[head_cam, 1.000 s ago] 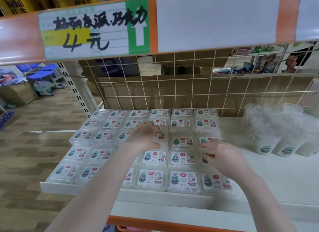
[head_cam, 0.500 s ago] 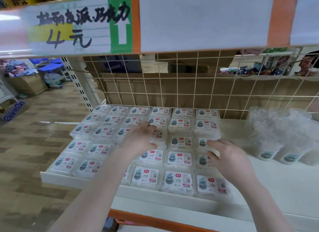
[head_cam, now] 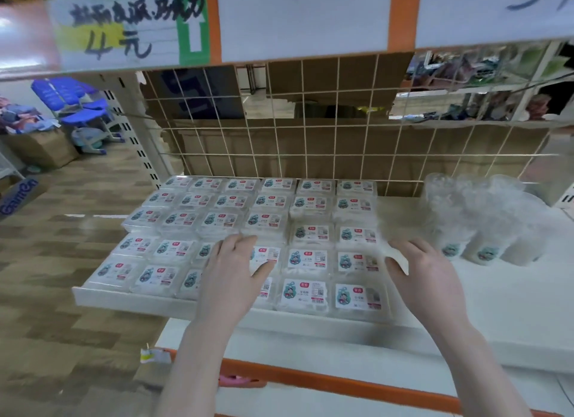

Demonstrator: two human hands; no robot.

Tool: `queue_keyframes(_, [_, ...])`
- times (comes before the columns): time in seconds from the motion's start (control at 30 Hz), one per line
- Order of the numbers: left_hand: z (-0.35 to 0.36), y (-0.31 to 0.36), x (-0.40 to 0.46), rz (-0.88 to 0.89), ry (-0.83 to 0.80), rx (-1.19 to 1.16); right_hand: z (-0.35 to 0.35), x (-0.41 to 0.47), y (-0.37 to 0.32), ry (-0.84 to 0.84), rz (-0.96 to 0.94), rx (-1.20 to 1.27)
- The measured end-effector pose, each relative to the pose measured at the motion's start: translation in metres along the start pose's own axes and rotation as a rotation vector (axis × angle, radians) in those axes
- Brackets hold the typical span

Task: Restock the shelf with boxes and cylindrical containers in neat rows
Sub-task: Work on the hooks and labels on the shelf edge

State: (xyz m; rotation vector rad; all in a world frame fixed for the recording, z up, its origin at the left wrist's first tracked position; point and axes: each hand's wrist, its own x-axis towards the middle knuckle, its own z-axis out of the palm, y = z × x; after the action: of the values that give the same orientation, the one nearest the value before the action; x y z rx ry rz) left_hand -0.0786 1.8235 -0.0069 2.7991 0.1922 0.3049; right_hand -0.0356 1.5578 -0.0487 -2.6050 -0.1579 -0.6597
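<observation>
While the boxes (head_cam: 306,261) lie in rows on the shelf (head_cam: 497,292), the left hand (head_cam: 230,274) rests flat on them, fingers released. The right hand (head_cam: 425,277) looks relaxed beside them. The wrapped cylindrical containers (head_cam: 484,221) appear light and slippery; grip low.

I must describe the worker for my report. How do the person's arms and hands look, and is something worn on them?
Both arms are bare to the frame edge: no sleeves, gloves, watch or rings are visible. The left hand and the right hand are plain and unmarked, with short nails where thumbs show. Slight motion blur hides finer details.
</observation>
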Motion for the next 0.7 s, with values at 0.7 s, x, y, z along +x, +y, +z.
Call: queue_keyframes(0.7, [-0.006,0.103,-0.097,0.297,-0.187,-0.233,-0.145,-0.159,0.038,0.296,0.372,-0.256])
